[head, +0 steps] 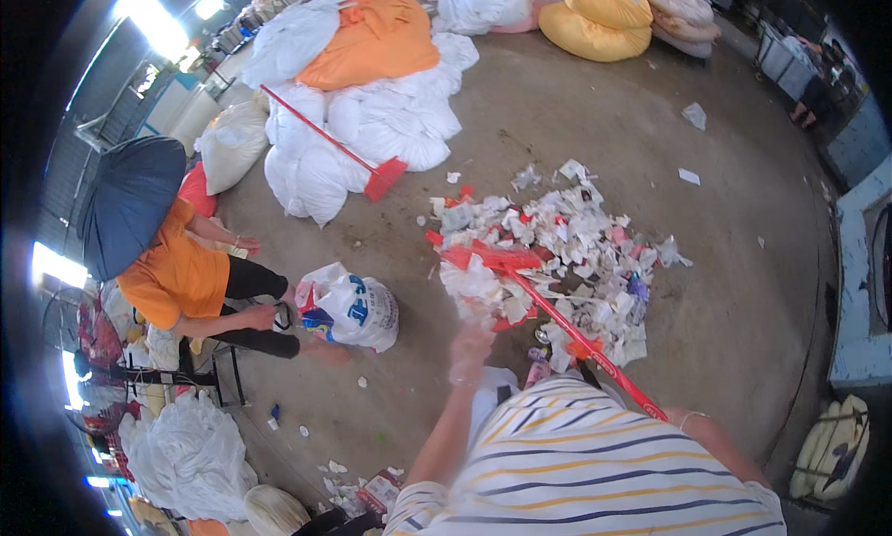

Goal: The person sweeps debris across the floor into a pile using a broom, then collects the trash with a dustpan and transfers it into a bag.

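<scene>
A red broom (557,316) leans from the litter pile towards me, its bristle head (491,257) resting on the pile's near left part. Its handle runs down to my right hand (672,415), mostly hidden behind my striped shirt, with the wrist band showing. My left hand (472,348) is blurred by motion. It reaches down at the pile's left edge, against crumpled white plastic (470,285); whether the fingers grip it is unclear. The pile of mixed scraps (578,236) holds paper, plastic film and red pieces, spread over the concrete floor.
A person in an orange top (174,271) and wide dark hat sits left, beside a stuffed white bag (359,309). A second red broom (383,177) leans on white sacks (390,118). Yellow sacks (592,20) lie farther back. Loose scraps dot the concrete floor (557,111).
</scene>
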Tool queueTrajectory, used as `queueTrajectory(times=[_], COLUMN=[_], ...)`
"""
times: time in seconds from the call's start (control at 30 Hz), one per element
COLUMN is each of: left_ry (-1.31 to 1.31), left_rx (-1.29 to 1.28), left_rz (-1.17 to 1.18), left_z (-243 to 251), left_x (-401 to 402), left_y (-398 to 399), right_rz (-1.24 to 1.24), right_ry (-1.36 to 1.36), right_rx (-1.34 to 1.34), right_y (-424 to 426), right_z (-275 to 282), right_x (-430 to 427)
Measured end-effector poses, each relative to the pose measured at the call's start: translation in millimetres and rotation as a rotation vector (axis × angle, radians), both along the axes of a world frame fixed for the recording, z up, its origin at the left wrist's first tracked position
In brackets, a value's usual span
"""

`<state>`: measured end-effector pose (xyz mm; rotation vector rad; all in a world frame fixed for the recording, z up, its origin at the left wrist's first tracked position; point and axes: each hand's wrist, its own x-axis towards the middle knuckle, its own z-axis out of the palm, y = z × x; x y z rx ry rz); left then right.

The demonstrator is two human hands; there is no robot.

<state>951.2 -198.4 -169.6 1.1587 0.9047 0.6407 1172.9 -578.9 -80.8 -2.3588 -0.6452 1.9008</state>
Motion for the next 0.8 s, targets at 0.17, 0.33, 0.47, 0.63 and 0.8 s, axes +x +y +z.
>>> queueTrajectory(times=[0.17, 0.33, 0.47, 0.63, 0.8], left_ry=[-0.223, 0.100, 0.041, 0.073, -0.133], left_rx=[-0.214, 0.178, -0.018, 0.151, 0.059], left_rz=[0.051, 0.048, 0.159, 0.106, 0.224], left_z=[14, 36, 47, 31, 63], left_x=[0, -13, -13, -34, -36], left_y=[-5, -10, -17, -12, -21], right_rz=[0.104, -0.022, -0.053, -0.127, -0.167], right_ry=[-0.067, 0.003, -0.082, -0.085, -0.105], right_rx=[0.217, -0.001, 0.065, -0.008, 0.095], right_y=[-9, 19, 34, 69, 63], right_z=[-6, 16, 27, 58, 44], right_x=[-4, -8, -4, 11, 31])
